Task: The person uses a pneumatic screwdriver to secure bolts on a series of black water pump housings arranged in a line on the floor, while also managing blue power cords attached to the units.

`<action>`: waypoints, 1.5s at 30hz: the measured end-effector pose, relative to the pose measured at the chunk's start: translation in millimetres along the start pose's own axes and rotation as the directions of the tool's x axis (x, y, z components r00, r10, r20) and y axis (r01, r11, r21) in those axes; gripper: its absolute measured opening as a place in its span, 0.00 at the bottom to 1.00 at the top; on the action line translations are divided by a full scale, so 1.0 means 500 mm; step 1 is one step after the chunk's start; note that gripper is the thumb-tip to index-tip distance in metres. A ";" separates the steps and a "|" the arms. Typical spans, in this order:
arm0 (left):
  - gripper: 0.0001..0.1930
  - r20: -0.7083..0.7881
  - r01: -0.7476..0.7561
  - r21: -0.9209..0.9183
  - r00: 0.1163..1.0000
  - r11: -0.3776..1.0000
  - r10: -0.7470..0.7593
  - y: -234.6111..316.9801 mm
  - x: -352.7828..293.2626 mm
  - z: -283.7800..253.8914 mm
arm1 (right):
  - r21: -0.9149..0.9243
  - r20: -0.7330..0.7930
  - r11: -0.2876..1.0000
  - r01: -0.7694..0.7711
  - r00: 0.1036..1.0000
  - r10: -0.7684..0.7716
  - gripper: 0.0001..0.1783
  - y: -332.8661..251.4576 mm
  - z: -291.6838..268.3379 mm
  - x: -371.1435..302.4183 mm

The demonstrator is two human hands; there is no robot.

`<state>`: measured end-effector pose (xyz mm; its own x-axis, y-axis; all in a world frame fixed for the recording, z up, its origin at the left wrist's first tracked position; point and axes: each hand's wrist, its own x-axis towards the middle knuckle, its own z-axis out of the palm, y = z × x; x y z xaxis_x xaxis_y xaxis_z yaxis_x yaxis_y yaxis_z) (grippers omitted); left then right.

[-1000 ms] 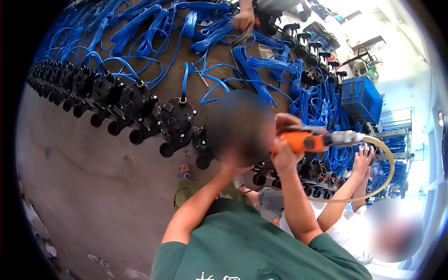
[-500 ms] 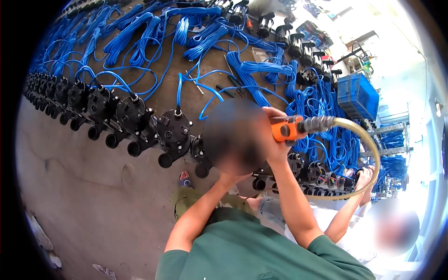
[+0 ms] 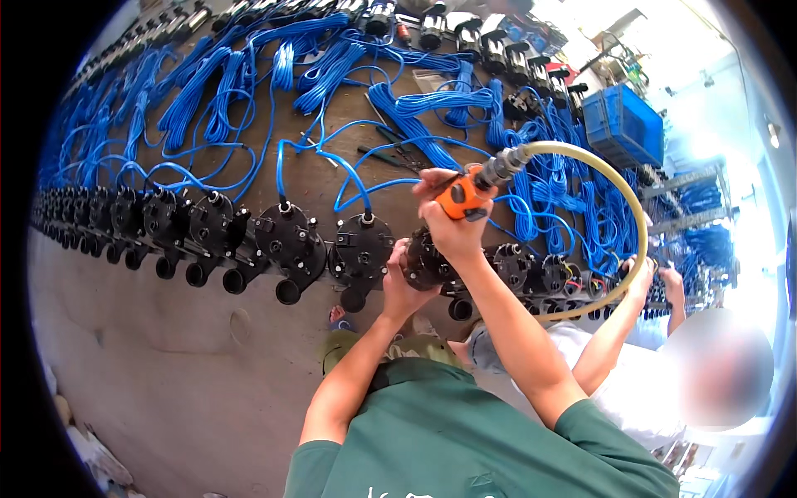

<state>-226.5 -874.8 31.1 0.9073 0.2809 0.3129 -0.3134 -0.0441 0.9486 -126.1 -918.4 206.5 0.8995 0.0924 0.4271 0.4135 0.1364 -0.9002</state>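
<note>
My right hand [image 3: 453, 232] is wrapped round an orange air-powered driver [image 3: 462, 200]. A pale yellow air hose [image 3: 624, 192] loops from the driver's metal coupling out to the right and back toward me. The tool's working end is hidden behind my hand. Just below and to the left, my left hand [image 3: 405, 286] grips the side of a round black motor unit [image 3: 426, 262], which my right wrist partly covers. To the left of that hand stands another black motor unit [image 3: 362, 253], with a blue cable [image 3: 355, 176] rising from its top.
More black motor units [image 3: 286, 241] line the table's [image 3: 320, 178] near edge. Blue cable bundles [image 3: 440, 137] and green-handled pliers [image 3: 383, 155] lie behind them. A blue crate [image 3: 623, 124] stands far right. A co-worker's hands [image 3: 641, 275] are busy at the right.
My right hand and the driver have moved left and slightly up. My left hand now shows at the motor unit's side. The view has shifted, with the table appearing further left.
</note>
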 end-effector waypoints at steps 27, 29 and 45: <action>0.10 0.295 0.389 0.198 0.851 0.899 -0.434 0.039 -0.157 0.054 | -0.043 0.037 0.989 -0.144 0.989 0.145 0.18 -0.077 -0.144 -0.182; 0.10 0.226 0.316 0.248 0.900 0.916 -0.372 0.014 -0.159 0.079 | 0.046 0.056 0.981 -0.187 0.981 0.184 0.24 -0.085 -0.140 -0.169; 0.08 0.191 -0.130 0.511 0.981 0.849 0.035 -0.028 -0.148 0.137 | -0.012 -0.019 0.999 -0.046 0.999 0.045 0.21 -0.161 -0.275 -0.185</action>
<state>-270.3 -960.8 -2.0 0.9327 0.0906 0.3491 -0.2408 -0.5642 0.7897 -223.1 -1073.6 227.9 0.9199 0.0793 0.3841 0.3737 0.1204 -0.9197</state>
